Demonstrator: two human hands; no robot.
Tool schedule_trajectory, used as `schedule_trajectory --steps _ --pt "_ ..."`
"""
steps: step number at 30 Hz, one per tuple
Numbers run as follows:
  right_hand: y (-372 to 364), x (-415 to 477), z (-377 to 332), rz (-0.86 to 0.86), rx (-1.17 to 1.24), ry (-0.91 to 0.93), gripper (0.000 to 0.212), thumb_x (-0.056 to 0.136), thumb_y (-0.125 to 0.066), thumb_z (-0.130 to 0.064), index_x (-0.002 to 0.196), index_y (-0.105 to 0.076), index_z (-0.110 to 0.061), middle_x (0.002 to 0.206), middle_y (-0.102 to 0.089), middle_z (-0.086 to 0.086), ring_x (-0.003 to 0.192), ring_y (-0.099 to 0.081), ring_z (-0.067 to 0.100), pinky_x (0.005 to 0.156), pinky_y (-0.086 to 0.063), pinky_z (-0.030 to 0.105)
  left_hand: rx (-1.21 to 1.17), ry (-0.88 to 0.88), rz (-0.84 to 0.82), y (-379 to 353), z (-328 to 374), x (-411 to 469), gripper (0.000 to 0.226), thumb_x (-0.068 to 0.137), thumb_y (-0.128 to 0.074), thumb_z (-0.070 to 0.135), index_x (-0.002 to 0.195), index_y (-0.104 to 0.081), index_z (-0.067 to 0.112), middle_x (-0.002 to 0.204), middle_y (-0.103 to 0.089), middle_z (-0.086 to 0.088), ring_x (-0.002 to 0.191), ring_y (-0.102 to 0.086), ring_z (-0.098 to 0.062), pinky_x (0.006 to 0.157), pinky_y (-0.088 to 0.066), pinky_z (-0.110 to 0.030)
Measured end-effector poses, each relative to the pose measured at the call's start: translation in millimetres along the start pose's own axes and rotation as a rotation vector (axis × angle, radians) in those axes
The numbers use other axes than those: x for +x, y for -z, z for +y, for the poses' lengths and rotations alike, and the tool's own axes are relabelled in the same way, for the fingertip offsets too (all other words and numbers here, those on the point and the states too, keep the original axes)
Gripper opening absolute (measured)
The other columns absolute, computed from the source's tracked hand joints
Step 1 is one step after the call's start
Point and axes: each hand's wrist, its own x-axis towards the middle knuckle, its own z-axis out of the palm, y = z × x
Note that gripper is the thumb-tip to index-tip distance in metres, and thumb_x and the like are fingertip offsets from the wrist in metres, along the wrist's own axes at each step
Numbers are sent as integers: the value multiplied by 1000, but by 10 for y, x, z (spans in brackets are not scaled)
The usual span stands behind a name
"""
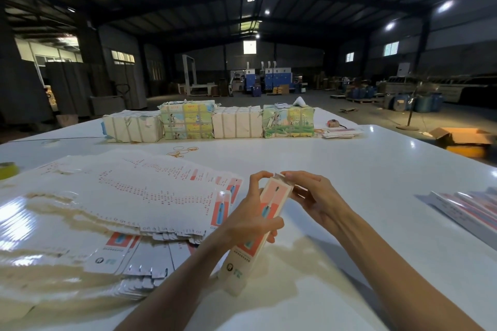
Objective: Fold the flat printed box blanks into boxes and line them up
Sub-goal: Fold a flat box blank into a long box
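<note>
A long narrow printed box point(277, 192), white with a red panel and a blue toothbrush picture, stands tilted on the white table point(336, 169), its lower end resting near the front. My left hand point(254, 212) grips its middle, fingers reaching to the top. My right hand point(309, 193) pinches the flap at the box's top end. A wide fanned pile of flat box blanks point(121, 196) lies to the left. Folded boxes point(468, 208) lie in a row at the right edge.
Four strapped bundles of printed sheets point(209, 121) stand along the table's far side, with loose cards point(340, 132) and a small tape measure point(333, 123) beside them. Rubber bands point(183, 150) lie mid-table. A yellow tape roll point(8, 170) sits far left. An open carton point(464, 140) is on the floor at right.
</note>
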Motion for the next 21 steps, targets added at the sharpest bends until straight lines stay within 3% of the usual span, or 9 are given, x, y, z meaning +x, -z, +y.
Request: schedule_trajectory --steps 4,8,12,16,21 --pt "-14 -5 27 28 70 -77 8 90 -77 -7 87 -84 -2 108 -80 16 98 -76 26 76 -62 31 -25 5 -48 25 -28 4 86 88 -81 18 135 -19 55 110 -54 16 74 -76 -6 55 -57 -19" --pt "-22 -10 80 -9 171 -153 6 86 -81 -6 89 -83 0 114 -78 19 106 -77 30 80 -63 33 -52 -1 -56 50 -62 2 83 84 -79 17 137 -24 48 109 -59 6 73 -76 -13 58 -60 -24" --pt "-33 -9 85 3 10 -115 9 91 -78 -11 93 -84 -5 107 -79 16 106 -75 29 79 -62 31 -45 -5 -33 18 -77 5 83 83 -81 20 132 -22 51 108 -55 12 76 -74 1 54 -56 -17" --pt "-30 -4 83 28 -76 -100 10 94 -75 -9 93 -84 -5 103 -79 17 103 -73 30 75 -61 32 -72 -20 -10 -23 -108 36 80 76 -79 27 125 -23 57 108 -57 9 77 -75 -3 54 -56 -17" --pt "-26 -42 52 10 -133 -86 14 97 -71 -7 91 -83 -3 101 -80 17 93 -77 26 70 -61 29 10 -19 41 -70 -142 53 95 76 -85 29 122 -13 72 105 -50 23 85 -63 21 49 -49 -8"
